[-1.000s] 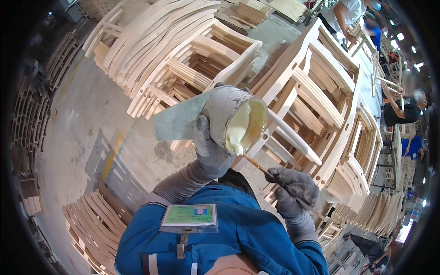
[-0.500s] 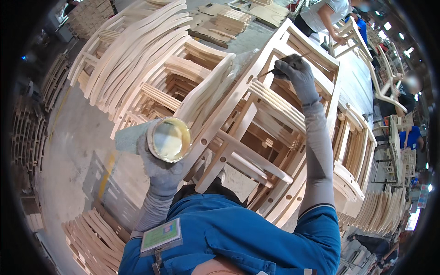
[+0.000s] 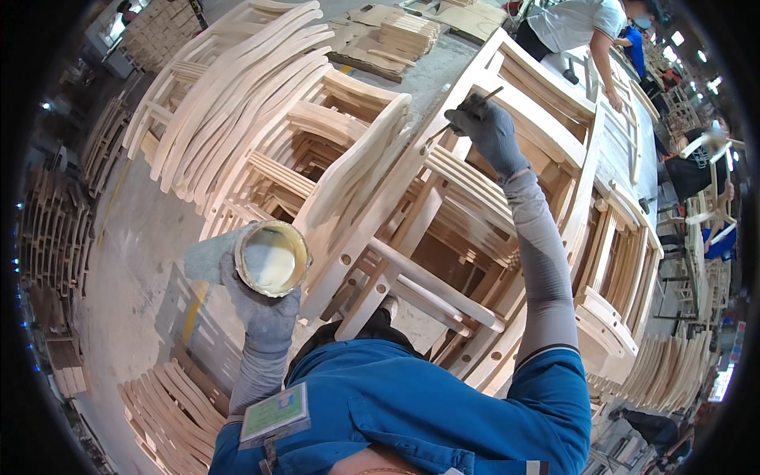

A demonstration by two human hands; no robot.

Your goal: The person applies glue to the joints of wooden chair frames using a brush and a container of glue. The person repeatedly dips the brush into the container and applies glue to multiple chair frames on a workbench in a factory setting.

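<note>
My left hand [image 3: 267,317], in a grey glove, is closed around a tapered grey container [image 3: 207,257] with a crusted rim. Pale, creamy liquid [image 3: 271,261] shows inside it. My right hand [image 3: 484,133], also gloved, pinches a thin wooden stick [image 3: 495,93]; whether its lower end carries bristles I cannot make out. That end points down at the left post of the topmost pale wooden chair frame [image 3: 388,207], close to the slotted joint by the slats. Whether it touches the wood is unclear. More frames lie stacked beneath.
To the left stands a stack of curved chair frames [image 3: 237,103], with another pile of curved parts [image 3: 170,404] at lower left. Further frames [image 3: 617,269] stand on the right. Across a pale worktable [image 3: 621,150], a co-worker in a white shirt [image 3: 582,28] bends over a frame.
My right hand has moved left with the stick, toward the frame's left post. The container in my left hand has shifted slightly left and down. The co-worker leans further over the worktable.
</note>
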